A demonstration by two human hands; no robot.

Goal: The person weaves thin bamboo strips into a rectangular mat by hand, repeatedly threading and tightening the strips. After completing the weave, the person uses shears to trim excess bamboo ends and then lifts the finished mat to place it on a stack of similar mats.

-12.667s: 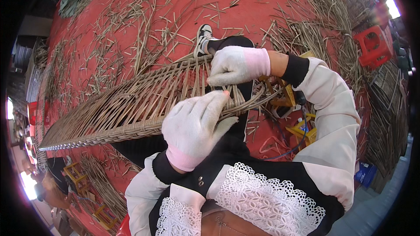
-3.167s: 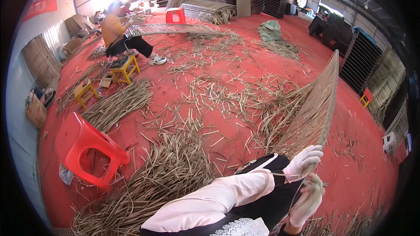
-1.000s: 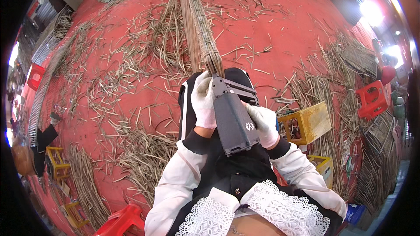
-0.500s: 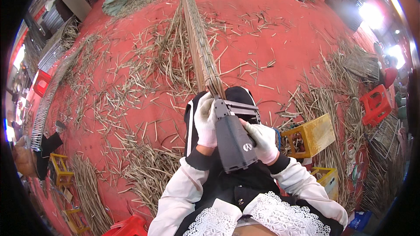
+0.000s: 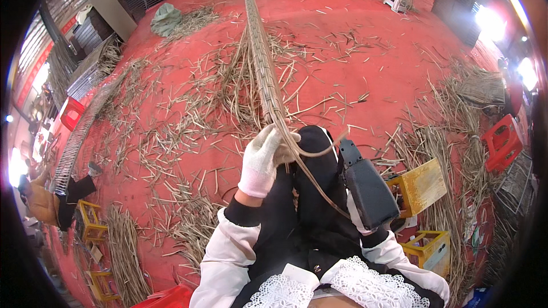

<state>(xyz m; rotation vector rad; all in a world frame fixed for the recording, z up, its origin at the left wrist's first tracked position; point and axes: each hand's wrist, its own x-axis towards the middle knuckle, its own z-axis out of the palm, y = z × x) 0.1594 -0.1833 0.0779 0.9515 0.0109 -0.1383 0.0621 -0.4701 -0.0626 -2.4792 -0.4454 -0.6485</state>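
Observation:
A long woven strip (image 5: 264,68) of brownish rattan-like strands runs from above my lap to the far side. My left hand (image 5: 264,157), in a white glove, is closed round its near end. Two loose strands (image 5: 318,185) hang from that end, one curving right and one trailing down toward my right thigh. My right hand (image 5: 355,215), mostly hidden, holds a dark grey staple gun (image 5: 372,189) over my right thigh. The tool's nose points away from me, clear of the strip.
Cut strands (image 5: 188,114) litter the red floor. Yellow stools (image 5: 422,187) stand close by my right, a red stool (image 5: 502,142) farther out. Bundled strands (image 5: 124,251) lie at the left. Another person (image 5: 45,202) is at the far left.
The staple gun has come off the strip's end and moved right with my right hand. My left hand stays on the strip, and loose strands now show. The view has shifted slightly.

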